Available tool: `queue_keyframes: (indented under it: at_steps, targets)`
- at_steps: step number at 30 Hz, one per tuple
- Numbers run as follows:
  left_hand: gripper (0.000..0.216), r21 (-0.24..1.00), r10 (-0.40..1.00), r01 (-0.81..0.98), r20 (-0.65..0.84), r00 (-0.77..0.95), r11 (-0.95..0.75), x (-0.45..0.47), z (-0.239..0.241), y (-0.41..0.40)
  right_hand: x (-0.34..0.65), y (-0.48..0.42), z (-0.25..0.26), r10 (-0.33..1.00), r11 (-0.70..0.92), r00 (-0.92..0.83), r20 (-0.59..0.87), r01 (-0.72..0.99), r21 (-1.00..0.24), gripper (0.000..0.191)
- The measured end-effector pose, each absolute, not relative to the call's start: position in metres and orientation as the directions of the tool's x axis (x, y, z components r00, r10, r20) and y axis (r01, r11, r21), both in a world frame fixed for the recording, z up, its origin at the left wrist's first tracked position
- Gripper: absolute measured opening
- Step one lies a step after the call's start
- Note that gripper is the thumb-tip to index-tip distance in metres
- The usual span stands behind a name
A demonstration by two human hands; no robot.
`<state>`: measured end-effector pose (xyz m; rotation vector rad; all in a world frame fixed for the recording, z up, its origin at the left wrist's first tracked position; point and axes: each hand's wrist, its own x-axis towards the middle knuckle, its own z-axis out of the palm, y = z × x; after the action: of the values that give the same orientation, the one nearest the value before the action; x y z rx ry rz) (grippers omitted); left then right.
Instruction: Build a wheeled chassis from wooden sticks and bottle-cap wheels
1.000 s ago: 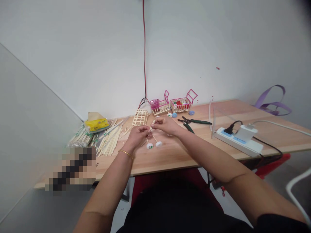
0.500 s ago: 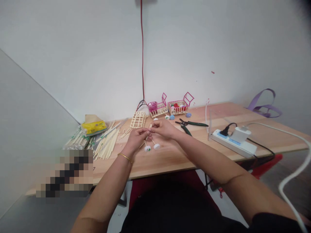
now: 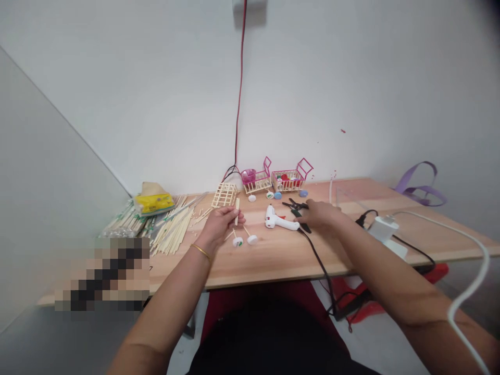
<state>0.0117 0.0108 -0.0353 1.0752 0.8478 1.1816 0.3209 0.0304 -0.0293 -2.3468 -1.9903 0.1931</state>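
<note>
My left hand [image 3: 223, 225] pinches a short pale wooden stick [image 3: 237, 212] upright between thumb and fingers. Just below it, two white round caps [image 3: 252, 239] sit on the ends of thin sticks, whose upper parts are partly behind the hand. To the right, my right hand [image 3: 318, 214] is closed over the handle of dark green pliers [image 3: 299, 205] lying on the table; its fingers are partly hidden. Between my hands lies a white glue gun [image 3: 282, 222], its black cord running off the near edge.
A lattice basket of sticks [image 3: 224, 195] and two small carts with pink handles [image 3: 255, 179] [image 3: 289, 179] stand by the wall. Many loose sticks [image 3: 174, 229] and a yellow tissue pack [image 3: 153, 202] lie left. A power strip with a white charger [image 3: 384, 229] is at right.
My right hand has left the stick by my left hand and moved right to the pliers. The glue gun, hidden before behind my right forearm, now shows.
</note>
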Motion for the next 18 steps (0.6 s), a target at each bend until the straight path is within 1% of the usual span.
queue_keyframes:
  at_steps: [5, 10, 14, 18]
  targets:
    - [0.021, 0.948, 0.98, -0.312, 0.0, 0.201, 0.064, 0.011, -0.035, 0.011, 0.323, 0.034, -0.037, 0.983, -0.173, 0.17, -0.061, 0.984, -0.04, 0.07]
    - [0.018, 0.937, 0.982, -0.341, -0.012, 0.187, 0.076, 0.008, -0.036, 0.012, 0.322, 0.035, -0.038, 0.996, -0.077, 0.077, -0.033, 0.997, 0.007, 0.06]
    - [0.019, 0.935, 0.982, -0.346, -0.01, 0.191, 0.077, 0.007, -0.036, 0.012, 0.322, 0.034, -0.043, 0.999, -0.043, 0.043, 0.005, 0.999, 0.019, 0.048]
    - [0.022, 0.94, 0.979, -0.337, 0.017, 0.201, 0.053, 0.007, -0.036, 0.011, 0.324, 0.031, -0.045, 0.997, -0.063, 0.063, 0.039, 0.998, -0.005, 0.045]
